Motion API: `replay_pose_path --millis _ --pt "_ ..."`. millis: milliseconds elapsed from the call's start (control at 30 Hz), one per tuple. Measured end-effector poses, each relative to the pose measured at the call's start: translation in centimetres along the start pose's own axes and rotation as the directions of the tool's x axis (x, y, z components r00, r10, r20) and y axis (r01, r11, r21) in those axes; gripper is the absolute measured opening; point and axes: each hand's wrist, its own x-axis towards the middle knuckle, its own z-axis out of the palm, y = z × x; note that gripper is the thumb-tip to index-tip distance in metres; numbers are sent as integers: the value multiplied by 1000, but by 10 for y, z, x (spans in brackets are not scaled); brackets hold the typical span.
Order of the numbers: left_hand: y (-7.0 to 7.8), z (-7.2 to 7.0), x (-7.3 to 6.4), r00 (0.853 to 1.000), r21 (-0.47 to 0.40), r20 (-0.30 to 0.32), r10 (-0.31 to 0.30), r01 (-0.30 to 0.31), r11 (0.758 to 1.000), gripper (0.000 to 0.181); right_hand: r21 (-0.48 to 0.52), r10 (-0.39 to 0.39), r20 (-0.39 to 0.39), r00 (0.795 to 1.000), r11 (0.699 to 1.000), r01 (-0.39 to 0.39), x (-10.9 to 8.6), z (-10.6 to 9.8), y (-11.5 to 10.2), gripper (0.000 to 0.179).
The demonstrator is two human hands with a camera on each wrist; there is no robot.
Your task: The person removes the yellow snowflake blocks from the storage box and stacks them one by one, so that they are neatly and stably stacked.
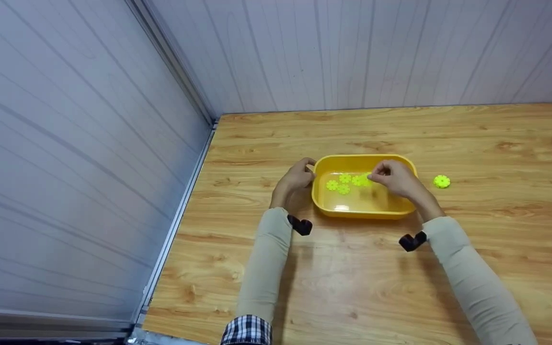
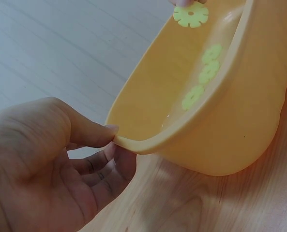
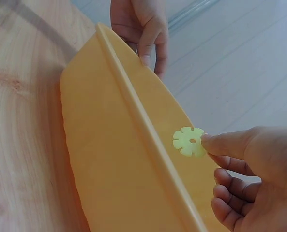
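Note:
A yellow plastic basin (image 1: 363, 214) stands on the wooden table. My left hand (image 1: 298, 177) grips its left end, thumb on the rim and fingers curled beneath, as the left wrist view shows. Over the right half of the basin, my right hand (image 1: 396, 181) pinches a yellow-green notched disc (image 3: 188, 141) with a hole in its middle, between thumb and index finger. Several similar flower-shaped discs (image 1: 344, 189) lie on the basin's floor, toward the left and middle. The right wrist view hides them behind the basin's near wall.
Another yellow-green flower-shaped piece (image 1: 442, 181) lies on the table (image 1: 506, 191) just right of the basin. A pale panelled wall (image 1: 295, 52) rises behind the table, and a second panel (image 1: 74, 158) stands along its left edge.

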Motion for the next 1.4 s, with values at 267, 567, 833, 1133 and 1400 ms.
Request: replay_pose_path --millis 267,567,833,1133,1400 --pt "-2 1 2 1000 -21 3 -17 17 1000 36 23 18 1 1000 1000 -18 -2 -9 4 35" --pt "-2 1 1 1000 -28 8 5 -5 1000 37 50 40 -43 998 998 -38 -7 -23 8 39" --pt "-3 1 1 999 -17 15 33 -33 999 38 108 66 -97 993 993 -55 -12 -32 12 38" --pt "-3 1 1 999 -17 13 38 -38 999 38 132 121 -101 988 985 -107 -18 -44 16 45" --pt "-1 2 0 1000 -3 0 28 -28 1000 38 146 134 -128 983 983 -115 -23 -55 28 47"
